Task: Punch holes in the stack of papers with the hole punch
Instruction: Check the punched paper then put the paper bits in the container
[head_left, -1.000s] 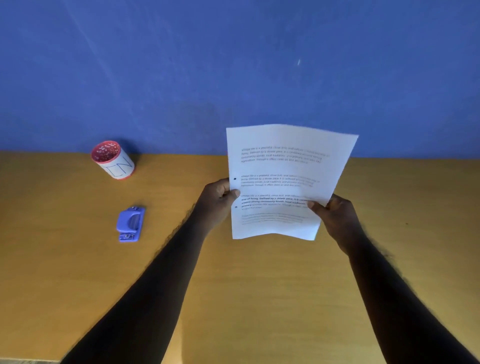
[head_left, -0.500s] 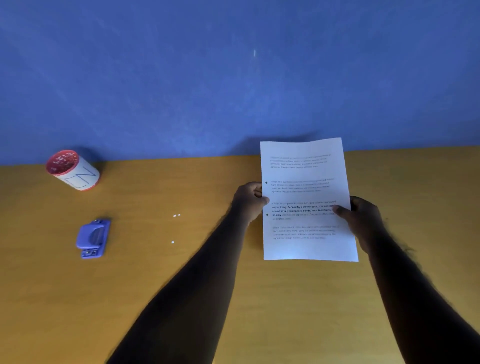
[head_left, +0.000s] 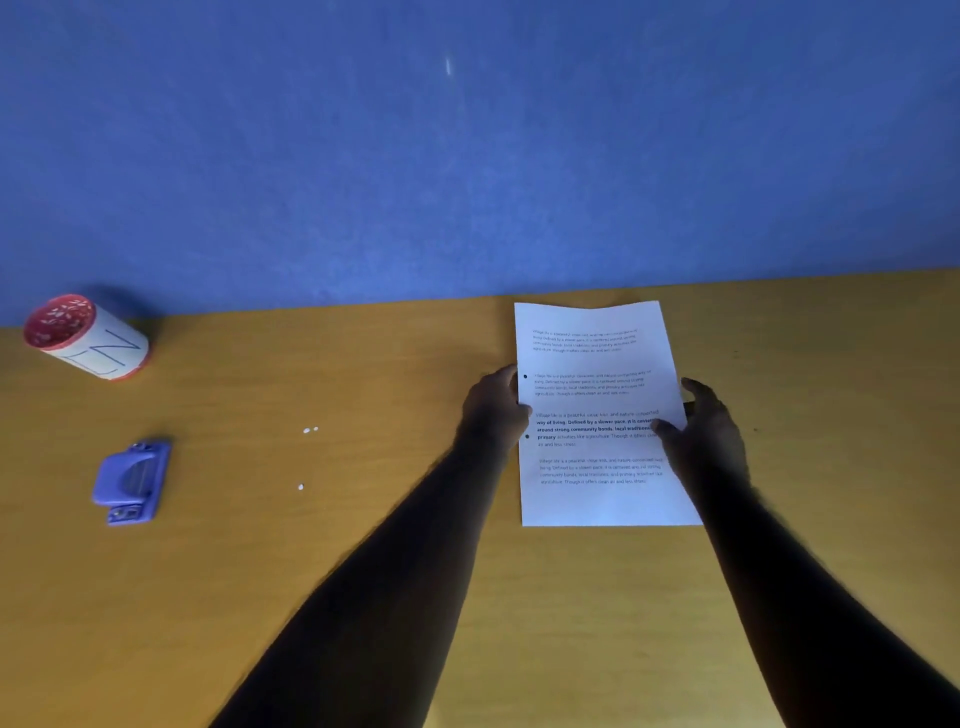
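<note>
A stack of white printed papers (head_left: 597, 364) lies nearly flat on the wooden table at right of centre, with two dark holes along its left margin. My left hand (head_left: 493, 410) grips the stack's left edge. My right hand (head_left: 706, 431) holds the right edge, thumb on top of the page. The blue hole punch (head_left: 132, 480) sits on the table far to the left, apart from both hands.
A red-rimmed white cup (head_left: 83, 338) lies tipped at the back left by the blue wall (head_left: 467, 156). Three small white paper dots (head_left: 306, 430) lie on the table (head_left: 363, 374) between the punch and my left arm.
The papers were held up in the air; both hands have lowered them toward the table and to the right. The view has shifted, so punch and cup sit further left.
</note>
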